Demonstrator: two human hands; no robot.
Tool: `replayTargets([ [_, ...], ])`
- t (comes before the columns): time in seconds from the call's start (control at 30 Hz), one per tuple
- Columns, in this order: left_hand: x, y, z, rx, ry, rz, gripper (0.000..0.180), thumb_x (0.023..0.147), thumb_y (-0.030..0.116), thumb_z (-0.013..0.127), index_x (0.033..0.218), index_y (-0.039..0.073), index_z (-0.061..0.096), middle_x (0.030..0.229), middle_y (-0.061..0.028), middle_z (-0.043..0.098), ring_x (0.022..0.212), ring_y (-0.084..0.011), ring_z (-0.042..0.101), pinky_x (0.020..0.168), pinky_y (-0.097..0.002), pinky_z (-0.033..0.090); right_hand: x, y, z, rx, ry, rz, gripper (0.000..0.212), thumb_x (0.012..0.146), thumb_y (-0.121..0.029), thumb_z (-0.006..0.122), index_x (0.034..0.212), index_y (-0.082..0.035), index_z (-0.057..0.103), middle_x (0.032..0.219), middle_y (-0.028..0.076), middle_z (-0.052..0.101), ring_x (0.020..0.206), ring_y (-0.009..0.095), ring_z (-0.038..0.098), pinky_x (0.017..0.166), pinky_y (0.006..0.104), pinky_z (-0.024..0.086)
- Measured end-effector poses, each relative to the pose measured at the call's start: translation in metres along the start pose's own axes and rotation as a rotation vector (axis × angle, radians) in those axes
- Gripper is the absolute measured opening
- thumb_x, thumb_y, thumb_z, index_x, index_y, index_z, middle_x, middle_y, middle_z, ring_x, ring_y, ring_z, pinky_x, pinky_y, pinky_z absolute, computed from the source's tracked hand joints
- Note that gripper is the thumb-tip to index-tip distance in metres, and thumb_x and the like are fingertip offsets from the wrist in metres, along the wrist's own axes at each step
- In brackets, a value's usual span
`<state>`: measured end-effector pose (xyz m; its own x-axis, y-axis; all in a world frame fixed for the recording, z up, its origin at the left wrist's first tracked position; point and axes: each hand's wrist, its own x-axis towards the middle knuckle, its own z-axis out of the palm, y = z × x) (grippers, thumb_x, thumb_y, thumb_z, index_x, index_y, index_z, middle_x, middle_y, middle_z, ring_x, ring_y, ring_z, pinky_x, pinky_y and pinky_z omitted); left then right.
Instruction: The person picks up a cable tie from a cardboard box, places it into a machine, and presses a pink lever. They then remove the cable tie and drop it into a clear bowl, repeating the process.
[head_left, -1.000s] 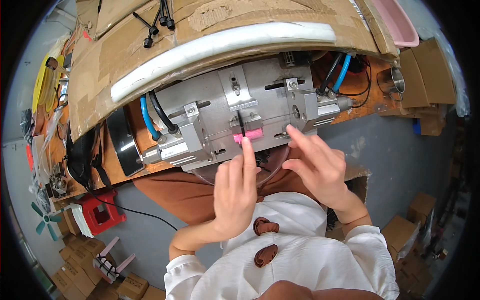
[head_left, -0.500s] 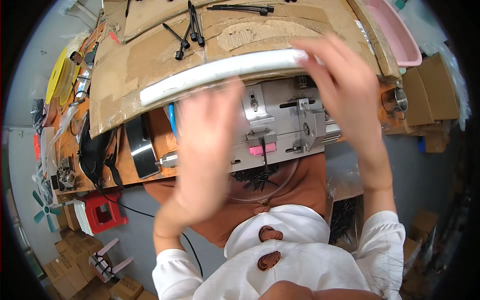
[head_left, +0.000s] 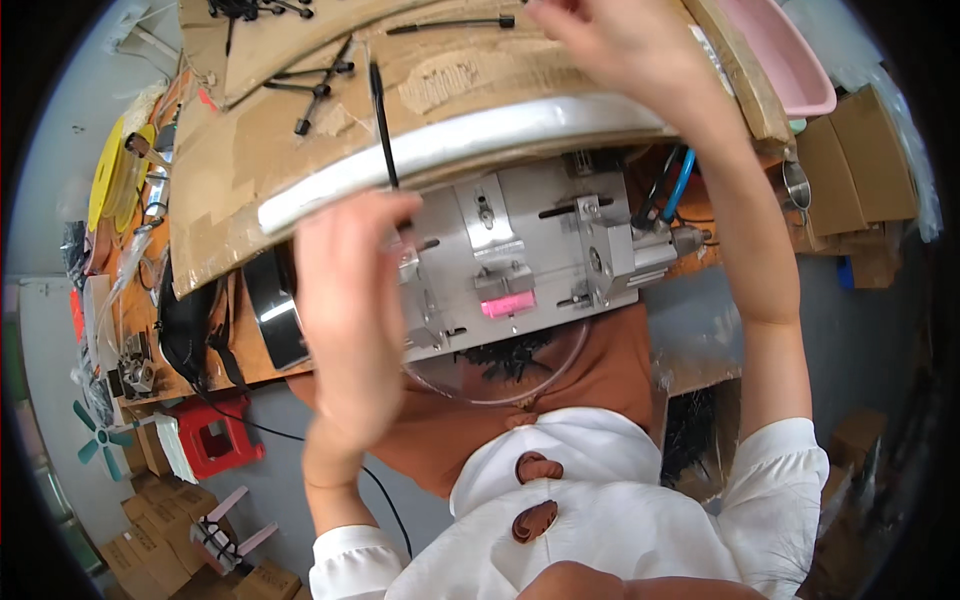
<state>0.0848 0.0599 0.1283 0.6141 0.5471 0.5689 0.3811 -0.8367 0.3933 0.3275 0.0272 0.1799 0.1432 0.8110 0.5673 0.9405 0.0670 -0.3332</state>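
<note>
The left hand has its fingertips closed on the lower end of a black rod, which points away from the hand across the near edge of the cardboard and its white padded strip; the right hand is over the cardboard's far right part, fingertips just beside another black rod, its grip too blurred to tell. Nearer the desk's front edge sits a metal fixture with a pink block.
</note>
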Motion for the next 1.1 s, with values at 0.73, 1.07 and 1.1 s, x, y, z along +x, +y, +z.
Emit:
replayTargets([
  [0.73, -0.004, 0.014, 0.014, 0.012, -0.085, -0.002, 0.036, 0.080, 0.000, 0.059, 0.115, 0.001, 0.056, 0.086, -0.0134, 0.054, 0.083, -0.0297, 0.051, 0.077, -0.0400, 0.042, -0.205, -0.064, 0.031, 0.206, -0.010, -0.049, 0.061, 0.066, -0.001, 0.077, 0.122, 0.011, 0.054, 0.098, 0.012, 0.066, 0.053, 0.013, 0.050, 0.046, 0.0284, 0.044],
  [1.07, 0.109, -0.087, 0.014, 0.281, -0.062, -0.114, 0.022, 0.085, 0.020, 0.066, 0.095, 0.001, 0.062, 0.083, -0.0109, 0.061, 0.074, -0.0246, 0.055, 0.071, -0.0336, 0.045, -0.209, -0.089, 0.067, 0.149, -0.160, 0.035, 0.056, 0.072, -0.005, 0.075, 0.123, 0.007, 0.055, 0.068, 0.004, 0.057, 0.052, 0.014, 0.052, 0.045, 0.0290, 0.041],
  [1.1, 0.103, -0.073, 0.008, 0.200, -0.030, -0.173, 0.019, 0.086, 0.018, 0.066, 0.095, 0.002, 0.063, 0.081, -0.0094, 0.061, 0.073, -0.0219, 0.054, 0.070, -0.0313, 0.045, -0.206, -0.089, 0.060, 0.147, -0.160, 0.038, 0.056, 0.072, -0.005, 0.075, 0.123, 0.007, 0.055, 0.068, 0.004, 0.057, 0.052, 0.014, 0.052, 0.045, 0.0290, 0.041],
])
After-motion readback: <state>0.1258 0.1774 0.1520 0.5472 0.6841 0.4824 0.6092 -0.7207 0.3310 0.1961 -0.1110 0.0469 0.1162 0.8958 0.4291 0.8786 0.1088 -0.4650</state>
